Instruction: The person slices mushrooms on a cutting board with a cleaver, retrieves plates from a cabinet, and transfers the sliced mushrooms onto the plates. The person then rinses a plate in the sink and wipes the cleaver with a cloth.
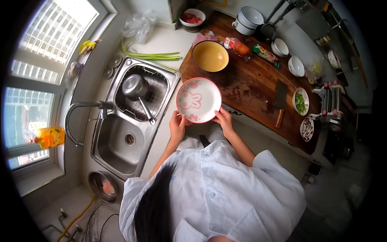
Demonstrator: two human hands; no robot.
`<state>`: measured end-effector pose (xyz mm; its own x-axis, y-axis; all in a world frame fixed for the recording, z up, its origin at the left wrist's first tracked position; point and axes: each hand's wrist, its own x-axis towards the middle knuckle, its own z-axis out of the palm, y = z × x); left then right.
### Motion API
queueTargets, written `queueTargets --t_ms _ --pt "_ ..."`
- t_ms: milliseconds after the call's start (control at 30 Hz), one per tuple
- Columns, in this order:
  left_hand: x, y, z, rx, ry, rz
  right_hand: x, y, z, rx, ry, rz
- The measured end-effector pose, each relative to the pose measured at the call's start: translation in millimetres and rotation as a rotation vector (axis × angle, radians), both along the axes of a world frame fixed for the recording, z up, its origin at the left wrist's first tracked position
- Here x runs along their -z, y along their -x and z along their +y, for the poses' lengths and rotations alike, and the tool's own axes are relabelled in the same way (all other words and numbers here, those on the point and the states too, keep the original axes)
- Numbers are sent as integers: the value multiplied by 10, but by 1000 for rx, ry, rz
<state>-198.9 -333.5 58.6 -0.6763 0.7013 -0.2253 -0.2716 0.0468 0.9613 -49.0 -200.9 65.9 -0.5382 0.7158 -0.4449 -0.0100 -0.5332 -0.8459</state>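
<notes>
A white plate [205, 101] with a pink rim and a pink rabbit pattern is held up in front of my body, its face toward the camera. My left hand [177, 126] grips the plate's lower left edge. At its lower right edge, my right hand [224, 121] holds the rim with thumb and fingers. Just beyond the plate, a yellow bowl [210, 57] with a dark rim stands on the wooden counter [242, 90]. The plate hides part of the counter's near edge.
Left is a double sink [117, 155] with a metal pot [135, 86] on a rack and a curved faucet [69, 121]. Green stalks [155, 55] lie behind it. A cleaver [280, 94], greens in a dish [300, 102] and a pasta machine [331, 101] are on the right.
</notes>
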Motion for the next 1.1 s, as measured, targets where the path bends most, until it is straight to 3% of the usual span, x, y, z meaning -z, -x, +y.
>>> queueTargets --t_ms 133,200,300,433,533,600,867,1033,1100 --pt "-110 -574 1326 353 84 58 23 -976 868 241 -159 -159" --pt "121 -840 1991 449 76 83 155 -1367 1371 311 -147 -205" --pt "419 -1178 2838 424 182 232 245 -1688 2079 330 -231 -288" --pt "423 -1414 3545 335 260 469 526 -1744 2844 463 -233 -354" --pt "592 -1433 3845 292 263 535 766 -1721 3156 541 -277 -365" --pt "632 -1422 3969 286 353 428 825 -1714 3235 534 -276 -371" --pt "717 -1421 4160 394 269 494 645 -1759 3180 640 -151 -394" --pt "677 -1563 4400 487 179 190 614 -1953 3279 666 -161 -380" --pt "534 -1625 4430 508 202 211 561 -2000 3332 674 -123 -409"
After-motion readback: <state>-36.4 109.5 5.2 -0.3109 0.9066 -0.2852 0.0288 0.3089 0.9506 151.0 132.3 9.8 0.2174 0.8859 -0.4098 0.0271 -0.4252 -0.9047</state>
